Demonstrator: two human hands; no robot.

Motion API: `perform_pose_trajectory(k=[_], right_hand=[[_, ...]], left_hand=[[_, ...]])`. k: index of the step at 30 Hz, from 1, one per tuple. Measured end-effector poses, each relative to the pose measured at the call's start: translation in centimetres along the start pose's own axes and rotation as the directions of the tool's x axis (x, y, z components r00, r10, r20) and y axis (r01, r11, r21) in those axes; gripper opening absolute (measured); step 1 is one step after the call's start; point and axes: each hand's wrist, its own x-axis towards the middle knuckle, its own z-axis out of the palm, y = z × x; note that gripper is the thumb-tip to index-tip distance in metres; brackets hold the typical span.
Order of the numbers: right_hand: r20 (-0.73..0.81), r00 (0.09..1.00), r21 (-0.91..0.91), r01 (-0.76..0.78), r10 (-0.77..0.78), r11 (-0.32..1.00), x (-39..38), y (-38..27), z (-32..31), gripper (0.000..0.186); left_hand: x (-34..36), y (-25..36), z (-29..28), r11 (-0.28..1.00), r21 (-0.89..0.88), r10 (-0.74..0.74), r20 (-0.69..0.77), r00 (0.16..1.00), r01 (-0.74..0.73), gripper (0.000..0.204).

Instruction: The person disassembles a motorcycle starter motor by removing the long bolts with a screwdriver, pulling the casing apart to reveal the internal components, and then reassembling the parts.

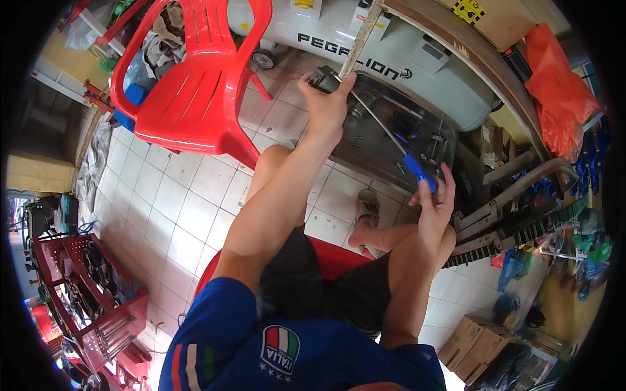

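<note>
Part (pixel 321 79): clamped in left fingers (pixel 305 83); likely heavy, stiff; best held by sides.
Screwdriver (pixel 378 121): pointed toward left fingers; handle (pixel 417 171) gripped by right fingers (pixel 448 186); likely light, rigid.

Grey-white tank (pixel 450 94): large dark capital lettering (pixel 349 57) along its side, readable; round dark emblem (pixel 406 74) at line's end. Blue shirt (pixel 339 352): red-white-green crest (pixel 280 350), small capitals across it, stars below. Yellow label (pixel 469 11): black marks, illegible.
</note>
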Motion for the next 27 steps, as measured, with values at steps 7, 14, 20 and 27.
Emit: perform_pose_trajectory(k=[7, 14, 20, 27], right_hand=[[0.124, 0.903, 0.151, -0.427, 0.411, 0.892, 0.0, 1.1, -1.0, 0.059], [-0.038, 0.962, -0.003, -0.269, 0.269, 0.963, 0.4, -1.1, -0.2, 0.050], [0.090, 0.905, 0.050, -0.421, 0.416, 0.906, 0.2, 0.7, -1.3, 0.048], [-0.006, 0.995, -0.071, -0.097, 0.096, 0.993, 0.5, 0.3, -1.1, 0.042]], left_hand=[[-1.0, 0.6, 0.7, 1.000, -0.029, 0.000, 0.091, 0.996, 0.003, 0.077], [-1.1, 0.6, 0.5, 0.998, -0.020, -0.056, 0.048, 0.997, 0.057, 0.077], [-1.1, 0.7, 0.5, 1.000, -0.014, -0.014, 0.125, 0.992, 0.016, 0.078], [-1.2, 0.5, 0.6, 0.997, -0.041, -0.056, 0.079, 0.995, 0.060, 0.075]])
